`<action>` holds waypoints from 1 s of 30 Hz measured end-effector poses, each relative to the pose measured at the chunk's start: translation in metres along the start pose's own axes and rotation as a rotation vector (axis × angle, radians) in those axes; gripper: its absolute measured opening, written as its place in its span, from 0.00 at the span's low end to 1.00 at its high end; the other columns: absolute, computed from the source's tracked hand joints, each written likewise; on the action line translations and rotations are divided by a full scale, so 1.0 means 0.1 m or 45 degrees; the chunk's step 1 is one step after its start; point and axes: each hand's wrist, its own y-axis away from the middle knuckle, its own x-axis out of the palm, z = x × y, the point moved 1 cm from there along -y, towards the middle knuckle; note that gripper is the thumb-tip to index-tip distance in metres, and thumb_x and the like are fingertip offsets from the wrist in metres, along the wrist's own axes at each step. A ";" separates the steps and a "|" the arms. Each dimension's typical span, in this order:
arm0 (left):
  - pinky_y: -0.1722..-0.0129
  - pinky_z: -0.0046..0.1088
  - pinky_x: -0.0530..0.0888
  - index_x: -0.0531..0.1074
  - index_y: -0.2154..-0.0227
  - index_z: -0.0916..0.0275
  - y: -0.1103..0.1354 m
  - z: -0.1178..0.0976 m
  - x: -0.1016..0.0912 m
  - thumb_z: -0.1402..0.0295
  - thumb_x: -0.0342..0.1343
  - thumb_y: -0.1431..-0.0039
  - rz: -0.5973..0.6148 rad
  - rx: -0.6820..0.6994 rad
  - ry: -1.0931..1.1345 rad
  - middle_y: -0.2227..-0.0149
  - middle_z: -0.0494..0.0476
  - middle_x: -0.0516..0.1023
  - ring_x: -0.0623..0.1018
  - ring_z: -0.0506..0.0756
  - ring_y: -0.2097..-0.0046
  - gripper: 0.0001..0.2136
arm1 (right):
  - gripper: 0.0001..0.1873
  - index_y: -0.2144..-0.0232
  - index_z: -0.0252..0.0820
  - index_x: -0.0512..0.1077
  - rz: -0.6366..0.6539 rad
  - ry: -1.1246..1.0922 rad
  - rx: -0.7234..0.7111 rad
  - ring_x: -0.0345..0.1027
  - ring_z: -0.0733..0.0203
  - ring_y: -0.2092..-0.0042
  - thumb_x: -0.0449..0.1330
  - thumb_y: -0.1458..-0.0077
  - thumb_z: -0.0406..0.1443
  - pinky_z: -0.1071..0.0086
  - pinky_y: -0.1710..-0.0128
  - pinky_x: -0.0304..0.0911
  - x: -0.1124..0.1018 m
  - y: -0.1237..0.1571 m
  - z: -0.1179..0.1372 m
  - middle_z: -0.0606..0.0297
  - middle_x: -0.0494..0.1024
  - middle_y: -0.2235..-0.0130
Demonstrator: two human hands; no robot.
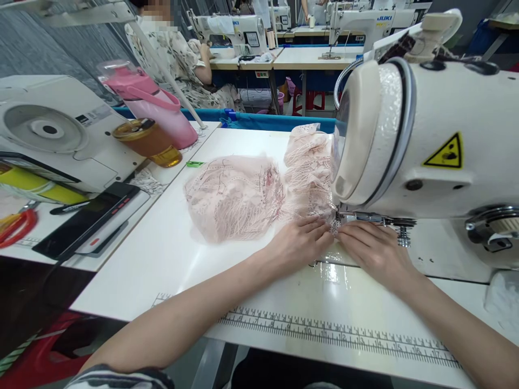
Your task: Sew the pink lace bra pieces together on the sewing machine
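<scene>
Pale pink lace fabric (pixel 310 173) lies gathered under the head of a white sewing machine (pixel 377 135). My left hand (pixel 302 240) is on the lace just left of the needle area (pixel 337 215), its fingers pressed together on the fabric. Close by on the other side, my right hand (pixel 373 248) has its fingers closed at the lace edge by the presser foot; the fingertips are partly hidden. A second bunched heap of the pink lace (pixel 235 197) spreads across the white table to the left, meeting the gathered part.
A printed ruler (pixel 324 332) runs along the table's front. Leftward stand an amber cup (pixel 148 141), a pink bottle (pixel 156 105), another white machine (pixel 60 129), a black device (pixel 87 219) and red-handled scissors (pixel 18 227). Behind, a person (pixel 174 59) sits near other sewing machines (pixel 233 29).
</scene>
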 end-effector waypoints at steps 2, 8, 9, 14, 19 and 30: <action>0.44 0.29 0.70 0.74 0.62 0.70 0.00 0.01 0.01 0.74 0.42 0.32 0.004 -0.018 0.006 0.54 0.60 0.79 0.77 0.53 0.50 0.14 | 0.12 0.61 0.40 0.74 -0.019 -0.027 -0.007 0.71 0.63 0.54 0.57 0.45 0.24 0.69 0.54 0.64 0.02 -0.01 -0.01 0.66 0.80 0.59; 0.46 0.36 0.67 0.71 0.57 0.65 0.01 0.01 -0.05 0.72 0.47 0.35 -0.001 -0.178 0.043 0.53 0.56 0.78 0.77 0.54 0.51 0.09 | 0.05 0.65 0.42 0.72 -0.065 -0.201 0.066 0.71 0.62 0.56 0.57 0.43 0.30 0.68 0.56 0.64 0.03 -0.05 0.01 0.67 0.79 0.61; 0.49 0.37 0.67 0.71 0.56 0.64 0.01 0.02 -0.08 0.70 0.49 0.37 0.013 -0.259 0.068 0.54 0.56 0.79 0.77 0.55 0.54 0.10 | 0.03 0.66 0.42 0.71 -0.053 -0.269 0.094 0.71 0.62 0.56 0.57 0.42 0.31 0.67 0.58 0.64 0.02 -0.06 0.02 0.67 0.79 0.61; 0.57 0.35 0.62 0.71 0.70 0.60 0.00 0.03 -0.22 0.70 0.52 0.44 0.104 -0.281 0.323 0.74 0.47 0.77 0.72 0.50 0.71 0.04 | 0.03 0.67 0.44 0.64 0.090 -0.625 0.200 0.68 0.63 0.65 0.57 0.43 0.32 0.59 0.52 0.62 -0.03 -0.05 0.09 0.71 0.72 0.72; 0.58 0.32 0.61 0.68 0.74 0.60 -0.01 -0.01 -0.25 0.73 0.48 0.40 -0.008 -0.066 0.238 0.79 0.44 0.71 0.68 0.48 0.74 0.09 | 0.04 0.65 0.43 0.69 -0.004 -0.581 0.102 0.69 0.63 0.64 0.58 0.44 0.31 0.55 0.44 0.57 -0.08 -0.02 0.13 0.72 0.73 0.73; 0.65 0.28 0.63 0.66 0.79 0.62 -0.02 -0.07 -0.23 0.76 0.52 0.39 -0.188 0.130 0.019 0.79 0.46 0.69 0.65 0.48 0.73 0.12 | 0.08 0.64 0.42 0.73 -0.131 -0.495 -0.174 0.71 0.62 0.57 0.63 0.48 0.29 0.62 0.48 0.68 -0.15 -0.04 0.15 0.66 0.79 0.63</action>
